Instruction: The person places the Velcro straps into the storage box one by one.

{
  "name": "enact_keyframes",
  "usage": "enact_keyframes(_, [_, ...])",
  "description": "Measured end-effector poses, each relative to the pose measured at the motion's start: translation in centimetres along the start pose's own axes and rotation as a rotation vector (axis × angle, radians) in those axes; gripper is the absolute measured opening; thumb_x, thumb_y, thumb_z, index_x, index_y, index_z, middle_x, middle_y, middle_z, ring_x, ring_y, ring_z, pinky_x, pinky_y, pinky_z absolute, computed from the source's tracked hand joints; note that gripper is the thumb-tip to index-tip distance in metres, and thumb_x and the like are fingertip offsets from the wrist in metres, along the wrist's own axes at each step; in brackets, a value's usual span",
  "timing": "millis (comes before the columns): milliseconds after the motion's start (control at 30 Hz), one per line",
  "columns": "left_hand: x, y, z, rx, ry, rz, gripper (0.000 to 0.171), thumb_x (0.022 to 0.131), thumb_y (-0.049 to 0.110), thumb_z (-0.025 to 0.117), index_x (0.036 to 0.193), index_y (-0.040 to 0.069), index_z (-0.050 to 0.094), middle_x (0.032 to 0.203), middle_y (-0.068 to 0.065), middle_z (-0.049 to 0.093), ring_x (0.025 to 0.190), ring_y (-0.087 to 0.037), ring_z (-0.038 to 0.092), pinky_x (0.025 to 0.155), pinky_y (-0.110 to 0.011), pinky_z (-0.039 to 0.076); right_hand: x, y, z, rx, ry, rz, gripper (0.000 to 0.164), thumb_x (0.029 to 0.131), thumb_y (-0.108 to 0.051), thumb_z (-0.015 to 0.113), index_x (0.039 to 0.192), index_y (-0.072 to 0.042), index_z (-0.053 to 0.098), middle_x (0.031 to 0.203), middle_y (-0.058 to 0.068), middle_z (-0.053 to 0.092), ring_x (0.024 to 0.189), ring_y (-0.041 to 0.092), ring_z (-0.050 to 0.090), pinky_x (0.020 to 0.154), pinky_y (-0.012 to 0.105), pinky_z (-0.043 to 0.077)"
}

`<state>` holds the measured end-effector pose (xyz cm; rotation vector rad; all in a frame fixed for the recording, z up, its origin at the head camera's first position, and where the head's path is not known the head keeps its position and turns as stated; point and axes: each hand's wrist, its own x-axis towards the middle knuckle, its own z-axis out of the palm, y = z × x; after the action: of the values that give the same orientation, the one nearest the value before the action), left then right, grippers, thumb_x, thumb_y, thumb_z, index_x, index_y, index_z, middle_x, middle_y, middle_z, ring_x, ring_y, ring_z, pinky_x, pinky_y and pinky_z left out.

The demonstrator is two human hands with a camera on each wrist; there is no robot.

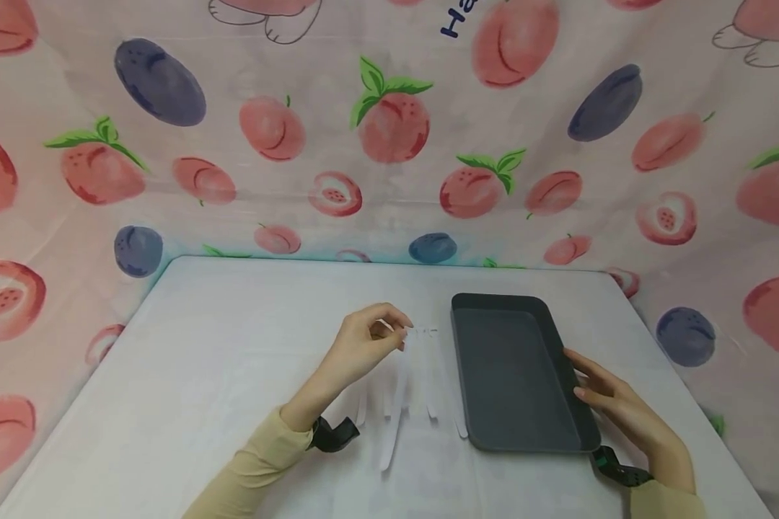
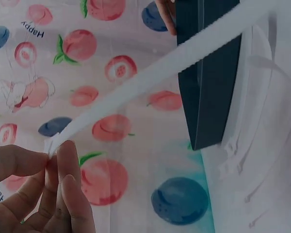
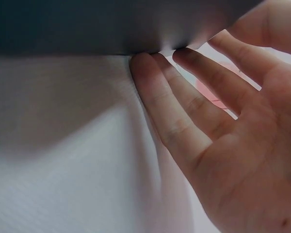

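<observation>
My left hand (image 1: pixel 362 340) pinches one end of a white cable tie (image 2: pixel 150 80) between thumb and fingers. Its long, fine-toothed strip slants away from the fingertips in the left wrist view. Several more white cable ties (image 1: pixel 430 382) lie on the table below and to the right of that hand, small heads pointing to the back. Beside them is a dark grey rectangular tray (image 1: pixel 516 375). My right hand (image 1: pixel 623 414) touches the tray's right side with nearly straight fingers; in the right wrist view the fingertips (image 3: pixel 146 63) are right at its lower edge.
Everything lies on a white-covered table (image 1: pixel 234 346). A fruit-print cloth (image 1: pixel 389 202) hangs behind the table's back edge and round its sides. Black wrist cameras are strapped to both wrists.
</observation>
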<state>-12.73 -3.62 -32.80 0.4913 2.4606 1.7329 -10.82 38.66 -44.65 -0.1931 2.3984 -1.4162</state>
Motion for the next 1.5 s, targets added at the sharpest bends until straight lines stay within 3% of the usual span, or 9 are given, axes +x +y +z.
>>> enact_keyframes(33, [0.1, 0.1, 0.2, 0.002, -0.007, 0.002, 0.011, 0.085, 0.006, 0.058, 0.091, 0.013, 0.065, 0.081, -0.012, 0.063, 0.063, -0.01, 0.06, 0.066, -0.024, 0.043, 0.0, 0.0, 0.0, 0.004, 0.0, -0.003, 0.061, 0.095, -0.021, 0.046, 0.147, -0.024, 0.014, 0.154, 0.011, 0.011, 0.134, 0.049, 0.014, 0.098, 0.054, 0.034])
enact_keyframes(133, [0.4, 0.4, 0.6, 0.002, -0.027, 0.018, 0.013, 0.085, 0.005, 0.057, 0.091, 0.013, 0.065, 0.083, -0.012, 0.064, 0.063, -0.011, 0.06, 0.064, -0.025, 0.045, 0.1, 0.0, 0.0, -0.003, -0.002, 0.004, 0.06, 0.095, -0.022, 0.045, 0.147, -0.026, 0.015, 0.155, 0.006, 0.012, 0.135, 0.048, 0.015, 0.097, 0.043, 0.038])
enact_keyframes(333, [0.9, 0.9, 1.5, 0.004, -0.061, 0.064, 0.013, 0.086, 0.004, 0.057, 0.092, 0.011, 0.065, 0.086, -0.01, 0.064, 0.065, -0.012, 0.062, 0.062, -0.023, 0.045, 0.4, 0.3, 0.0, 0.009, -0.003, 0.007, 0.06, 0.095, -0.021, 0.046, 0.146, -0.026, 0.016, 0.155, 0.005, 0.012, 0.136, 0.045, 0.014, 0.098, 0.039, 0.038])
enact_keyframes(467, [1.0, 1.5, 1.9, 0.005, -0.075, 0.084, 0.013, 0.086, 0.004, 0.056, 0.093, 0.011, 0.065, 0.085, -0.01, 0.064, 0.065, -0.011, 0.061, 0.061, -0.023, 0.046, 0.4, 0.3, 0.1, 0.043, -0.005, 0.008, 0.061, 0.095, -0.021, 0.046, 0.147, -0.026, 0.015, 0.155, 0.011, 0.008, 0.136, 0.049, 0.008, 0.102, 0.058, 0.03])
enact_keyframes(567, [1.8, 0.7, 2.6, -0.001, -0.074, 0.105, 0.012, 0.086, 0.007, 0.057, 0.093, 0.013, 0.065, 0.084, -0.009, 0.064, 0.063, -0.011, 0.061, 0.06, -0.022, 0.045, 0.3, 0.2, 0.2, 0.072, -0.006, 0.006, 0.062, 0.094, -0.02, 0.047, 0.147, -0.025, 0.015, 0.154, 0.016, 0.006, 0.135, 0.051, 0.005, 0.098, 0.071, 0.017])
enact_keyframes(633, [2.4, 0.0, 3.0, -0.006, -0.073, 0.126, 0.011, 0.086, 0.01, 0.058, 0.093, 0.015, 0.065, 0.083, -0.006, 0.064, 0.063, -0.011, 0.061, 0.059, -0.022, 0.045, 0.2, 0.1, 0.2, 0.079, -0.003, 0.009, 0.062, 0.094, -0.02, 0.047, 0.147, -0.026, 0.015, 0.154, 0.016, 0.005, 0.135, 0.051, 0.005, 0.097, 0.072, 0.015])
enact_keyframes(700, [3.0, -0.8, 3.6, -0.015, -0.07, 0.137, 0.011, 0.086, 0.012, 0.059, 0.093, 0.018, 0.065, 0.082, -0.004, 0.064, 0.062, -0.011, 0.062, 0.058, -0.023, 0.045, 0.2, 0.2, 0.2, 0.071, 0.0, 0.005, 0.061, 0.094, -0.02, 0.047, 0.147, -0.025, 0.015, 0.154, 0.016, 0.006, 0.135, 0.051, 0.007, 0.098, 0.071, 0.017])
enact_keyframes(867, [3.8, -0.9, 4.3, -0.028, -0.071, 0.156, 0.011, 0.086, 0.013, 0.058, 0.094, 0.017, 0.065, 0.08, -0.001, 0.062, 0.061, -0.01, 0.062, 0.057, -0.024, 0.045, 0.1, 0.2, 0.1, 0.061, 0.001, -0.003, 0.061, 0.095, -0.019, 0.046, 0.147, -0.025, 0.015, 0.154, 0.015, 0.007, 0.134, 0.05, 0.009, 0.098, 0.069, 0.019])
enact_keyframes(1500, [7.0, 0.9, 6.2, -0.03, -0.081, 0.213, 0.009, 0.086, 0.014, 0.058, 0.092, 0.017, 0.065, 0.076, -0.001, 0.062, 0.059, -0.008, 0.06, 0.055, -0.02, 0.045, 0.0, 0.3, 0.1, 0.054, 0.005, -0.006, 0.061, 0.094, -0.02, 0.046, 0.147, -0.025, 0.015, 0.154, 0.017, 0.005, 0.135, 0.051, 0.008, 0.099, 0.069, 0.02])
